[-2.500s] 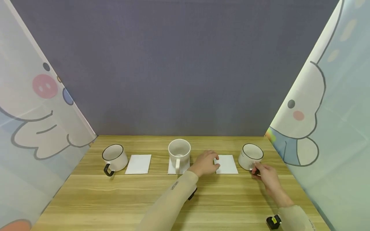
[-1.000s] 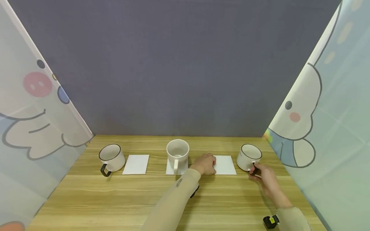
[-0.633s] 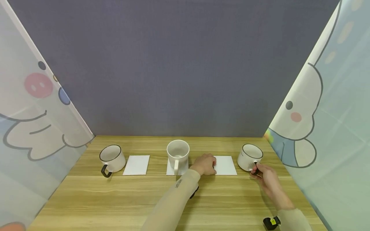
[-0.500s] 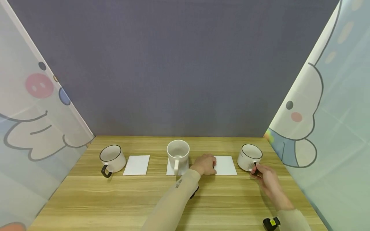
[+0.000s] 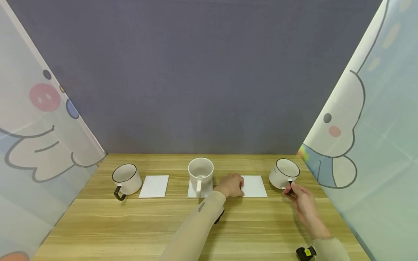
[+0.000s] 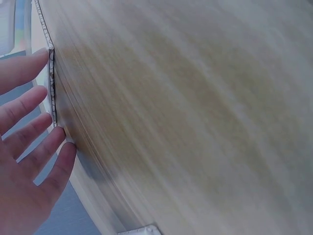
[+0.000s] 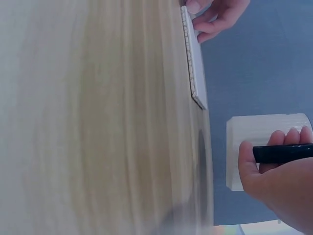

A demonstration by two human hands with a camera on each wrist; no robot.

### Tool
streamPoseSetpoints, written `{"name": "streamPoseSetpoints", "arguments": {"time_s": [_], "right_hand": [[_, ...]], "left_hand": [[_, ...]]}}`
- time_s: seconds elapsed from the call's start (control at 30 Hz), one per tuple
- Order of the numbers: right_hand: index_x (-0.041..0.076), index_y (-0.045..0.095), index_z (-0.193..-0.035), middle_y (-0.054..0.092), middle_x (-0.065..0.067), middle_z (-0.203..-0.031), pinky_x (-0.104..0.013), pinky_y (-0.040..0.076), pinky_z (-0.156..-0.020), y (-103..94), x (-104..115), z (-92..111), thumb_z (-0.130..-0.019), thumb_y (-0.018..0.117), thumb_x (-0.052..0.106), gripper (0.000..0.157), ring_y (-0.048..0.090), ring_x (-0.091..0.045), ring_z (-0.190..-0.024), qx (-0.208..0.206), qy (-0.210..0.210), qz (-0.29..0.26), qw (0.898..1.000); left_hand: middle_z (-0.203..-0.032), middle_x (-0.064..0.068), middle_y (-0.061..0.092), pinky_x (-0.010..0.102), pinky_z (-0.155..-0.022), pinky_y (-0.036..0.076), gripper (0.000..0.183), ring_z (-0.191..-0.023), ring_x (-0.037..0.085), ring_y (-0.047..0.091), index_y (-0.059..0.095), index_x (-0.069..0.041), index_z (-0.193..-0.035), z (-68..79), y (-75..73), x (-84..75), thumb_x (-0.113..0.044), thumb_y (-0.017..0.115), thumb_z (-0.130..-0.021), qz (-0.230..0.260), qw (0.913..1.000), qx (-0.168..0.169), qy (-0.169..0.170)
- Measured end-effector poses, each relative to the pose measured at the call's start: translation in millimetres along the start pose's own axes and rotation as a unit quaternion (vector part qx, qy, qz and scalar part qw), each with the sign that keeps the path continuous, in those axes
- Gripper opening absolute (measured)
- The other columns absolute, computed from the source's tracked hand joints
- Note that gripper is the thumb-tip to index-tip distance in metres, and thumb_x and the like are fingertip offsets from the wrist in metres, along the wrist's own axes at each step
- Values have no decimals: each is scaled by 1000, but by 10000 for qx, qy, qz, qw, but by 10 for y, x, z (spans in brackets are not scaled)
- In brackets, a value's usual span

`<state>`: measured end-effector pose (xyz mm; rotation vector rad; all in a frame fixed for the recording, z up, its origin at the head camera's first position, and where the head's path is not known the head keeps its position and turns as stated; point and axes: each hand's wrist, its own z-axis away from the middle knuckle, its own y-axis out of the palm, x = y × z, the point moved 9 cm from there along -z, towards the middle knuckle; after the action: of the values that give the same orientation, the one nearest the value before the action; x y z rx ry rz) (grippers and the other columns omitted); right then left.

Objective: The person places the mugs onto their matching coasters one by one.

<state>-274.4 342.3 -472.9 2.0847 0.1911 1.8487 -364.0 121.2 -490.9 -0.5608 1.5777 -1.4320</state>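
Right hand (image 5: pixel 303 203) grips the raised mug (image 5: pixel 278 179) by its black handle (image 7: pixel 279 153)
Hold the rim level; left hand (image 5: pixel 230 186), fingers loosely spread, rests at the white coaster (image 5: pixel 255 186)

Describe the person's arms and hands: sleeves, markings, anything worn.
The left sleeve and right sleeve are pale beige, the left one with small dark lettering. The left hand and right hand wear no gloves. Beside the right sleeve is a small black box with a yellow patch; a dark piece shows by the left sleeve, mostly hidden.
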Motion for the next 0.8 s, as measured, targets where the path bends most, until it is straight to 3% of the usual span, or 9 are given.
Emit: {"name": "streamPoseSetpoints", "arguments": {"time_s": [0.37,0.8], "right_hand": [[-5,69,-90,66,-5,-87,-29,58,-83,89,78,38,-108,47,10,32,67,-16,-84,198,-347,-93,9992],[-11,68,-93,67,-8,-88,-29,58,-81,196,149,61,-107,49,8,30,67,-17,-83,256,-416,-48,9988]], "left_hand": [[-100,-11,59,29,-79,50,25,-97,12,57,66,-23,-92,-15,22,16,-35,85,-82,-11,10000,-62,33],[-104,-11,60,30,-81,50,24,-101,13,57,66,-24,-94,-23,33,23,-36,84,-83,-45,10000,-22,47]]}}
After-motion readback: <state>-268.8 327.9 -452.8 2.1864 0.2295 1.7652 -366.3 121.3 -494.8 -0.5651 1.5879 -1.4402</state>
